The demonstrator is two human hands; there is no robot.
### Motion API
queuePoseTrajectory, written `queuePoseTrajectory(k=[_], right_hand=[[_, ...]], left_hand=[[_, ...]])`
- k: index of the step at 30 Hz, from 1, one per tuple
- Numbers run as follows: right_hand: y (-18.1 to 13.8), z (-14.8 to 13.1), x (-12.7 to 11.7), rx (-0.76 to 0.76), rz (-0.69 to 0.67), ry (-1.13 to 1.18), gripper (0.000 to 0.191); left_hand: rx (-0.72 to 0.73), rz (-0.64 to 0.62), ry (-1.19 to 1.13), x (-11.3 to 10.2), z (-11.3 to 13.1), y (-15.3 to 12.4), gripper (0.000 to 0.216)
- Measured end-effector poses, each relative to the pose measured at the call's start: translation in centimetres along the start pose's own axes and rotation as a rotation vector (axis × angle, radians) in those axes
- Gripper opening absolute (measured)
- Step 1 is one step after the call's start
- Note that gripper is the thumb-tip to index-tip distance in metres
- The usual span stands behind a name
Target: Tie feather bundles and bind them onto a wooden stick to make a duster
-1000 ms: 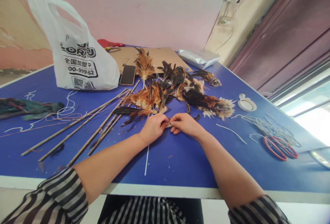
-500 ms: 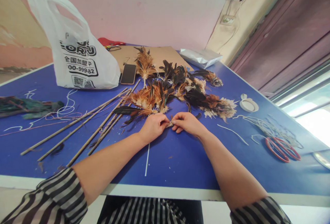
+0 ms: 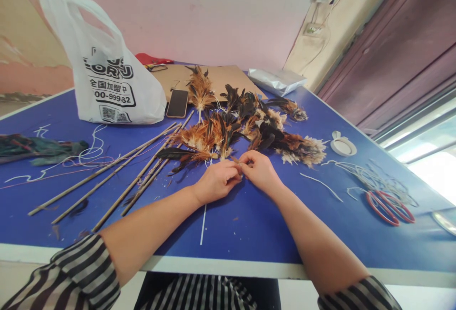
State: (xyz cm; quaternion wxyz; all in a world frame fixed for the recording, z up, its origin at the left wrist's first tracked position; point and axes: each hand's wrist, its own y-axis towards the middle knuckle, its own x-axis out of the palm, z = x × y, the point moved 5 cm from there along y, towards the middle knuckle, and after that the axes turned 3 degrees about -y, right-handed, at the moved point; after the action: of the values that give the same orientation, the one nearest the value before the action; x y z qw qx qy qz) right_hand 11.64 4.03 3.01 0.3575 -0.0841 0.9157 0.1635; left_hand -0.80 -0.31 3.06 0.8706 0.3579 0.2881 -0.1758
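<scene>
My left hand (image 3: 218, 181) and my right hand (image 3: 262, 172) meet over the middle of the table, fingertips pinched together. Between them shows the brown tip of a small feather (image 3: 235, 159); the rest of it is hidden by the fingers. Just beyond my hands lies a pile of orange-brown and black feathers (image 3: 204, 134), with more feather bunches (image 3: 302, 148) to the right. A narrow white strip (image 3: 203, 227) lies on the table below my left wrist.
Thin sticks (image 3: 121, 196) lie slanting at the left, near loose white string (image 3: 94, 150) and a white plastic bag (image 3: 117, 77). A phone (image 3: 177, 104) rests by brown cardboard (image 3: 231, 74). Red-handled scissors (image 3: 390, 208), cord (image 3: 377, 179) and a tape roll (image 3: 344, 146) are at the right.
My hands have drawn closer together and turned slightly, the left moving a little right. A brown feather tip now shows above the fingers. The other things lie as before.
</scene>
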Motion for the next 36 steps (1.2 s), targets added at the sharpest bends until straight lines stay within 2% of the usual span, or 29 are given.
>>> queuePoseTrajectory(k=[3, 7, 9, 11, 18, 24, 28, 32, 36], right_hand=[[-0.2, 0.4, 0.8, 0.136, -0.138, 0.180, 0.008], [-0.5, 1.2, 1.8, 0.259, -0.255, 0.367, 0.009], [-0.5, 1.5, 2.2, 0.300, -0.294, 0.411, 0.010], [-0.5, 1.7, 2.3, 0.326, -0.316, 0.446, 0.013], [-0.3, 1.7, 1.8, 0.359, -0.290, 0.580, 0.022], [-0.3, 1.3, 2.9, 0.391, -0.250, 0.951, 0.026], [-0.3, 1.3, 3.3, 0.416, -0.256, 1.095, 0.028], [-0.3, 1.1, 3.2, 0.320, -0.254, 1.103, 0.023], [-0.3, 0.9, 3.3, 0.200, -0.288, 0.973, 0.019]], left_hand=[[-0.078, -0.003, -0.182, 0.2, -0.3, 0.1, 0.013], [-0.382, -0.026, -0.511, 1.1, -2.0, 0.0, 0.007], [-0.534, -0.037, -0.607, 1.4, -2.8, -0.2, 0.010], [-0.617, -0.033, -0.654, 1.5, -3.2, -0.4, 0.015], [-0.628, 0.052, -0.763, 0.7, -3.6, -0.2, 0.021], [-0.663, 0.177, -0.843, 0.2, -4.0, -0.2, 0.021], [-0.675, 0.222, -0.874, 0.0, -4.2, -0.1, 0.022], [-0.665, 0.238, -0.865, -0.2, -4.3, -0.1, 0.023], [-0.652, 0.187, -0.796, -0.2, -4.2, 0.1, 0.022]])
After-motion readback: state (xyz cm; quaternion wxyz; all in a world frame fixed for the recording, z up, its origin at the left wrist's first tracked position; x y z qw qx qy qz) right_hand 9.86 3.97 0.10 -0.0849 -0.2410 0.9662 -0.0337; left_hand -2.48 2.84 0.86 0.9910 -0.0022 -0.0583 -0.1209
